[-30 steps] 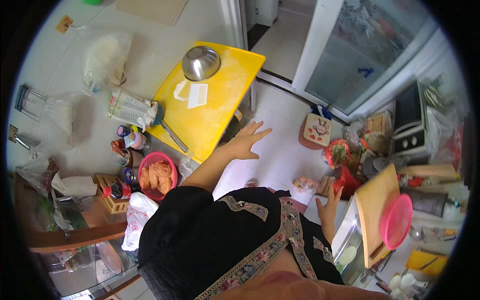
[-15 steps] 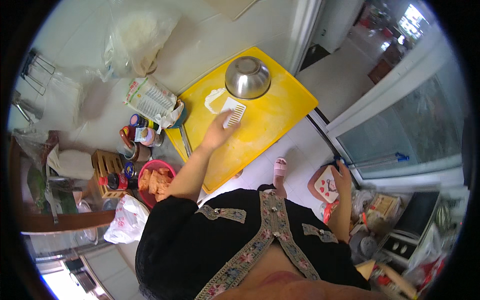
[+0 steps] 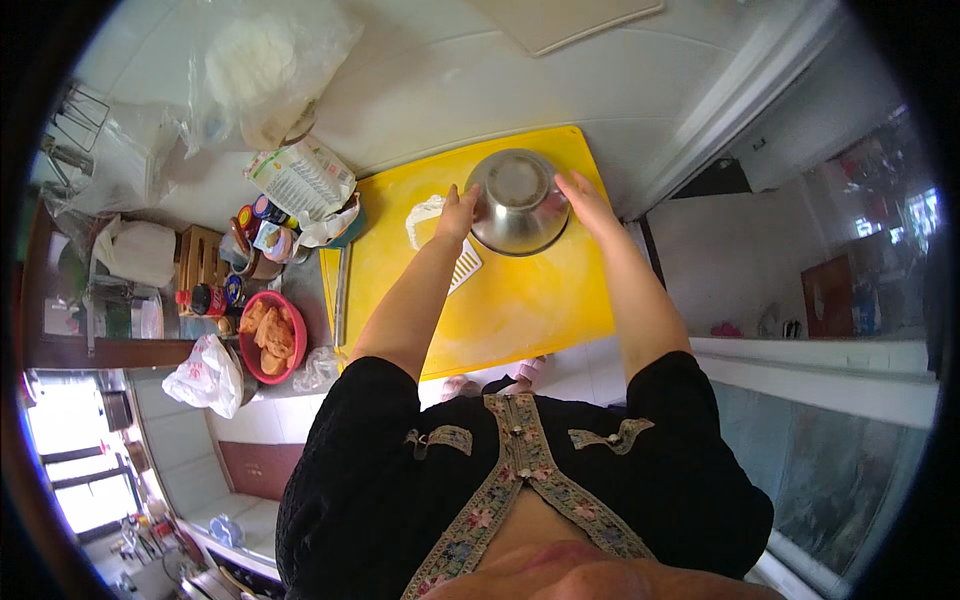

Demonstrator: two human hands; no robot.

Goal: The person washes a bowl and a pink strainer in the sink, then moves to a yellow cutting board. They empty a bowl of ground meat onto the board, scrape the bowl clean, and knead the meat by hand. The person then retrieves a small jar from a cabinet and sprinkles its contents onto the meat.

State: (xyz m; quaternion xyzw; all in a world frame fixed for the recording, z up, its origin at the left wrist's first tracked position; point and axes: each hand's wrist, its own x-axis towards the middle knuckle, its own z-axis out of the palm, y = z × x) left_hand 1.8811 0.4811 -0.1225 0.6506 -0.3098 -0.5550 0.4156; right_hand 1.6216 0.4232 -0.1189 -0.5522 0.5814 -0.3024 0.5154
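Observation:
A shiny metal bowl (image 3: 516,212) sits upside down on the yellow board (image 3: 490,325). My left hand (image 3: 458,213) rests against its left side, with the fingers pointing away from me. On the opposite side, my right hand (image 3: 588,205) touches the bowl with its fingertips, so the bowl is between both hands. A white slotted scraper (image 3: 465,266) lies flat on the board, partly behind my left forearm. Beside my left hand is a white patch (image 3: 424,214) that looks like flour or dough. What lies under the bowl is hidden.
An opened flour bag (image 3: 305,180) and several jars stand left of the board. Nearer are a pink basin (image 3: 273,338) of orange-brown pieces, a dark bottle (image 3: 203,299) and a white plastic bag (image 3: 207,374). A glass sliding door (image 3: 820,470) is on the right.
My left hand has let go of the white scraper and moved to the bowl. My right hand has come up from low on the right to the bowl's other side. The view has turned.

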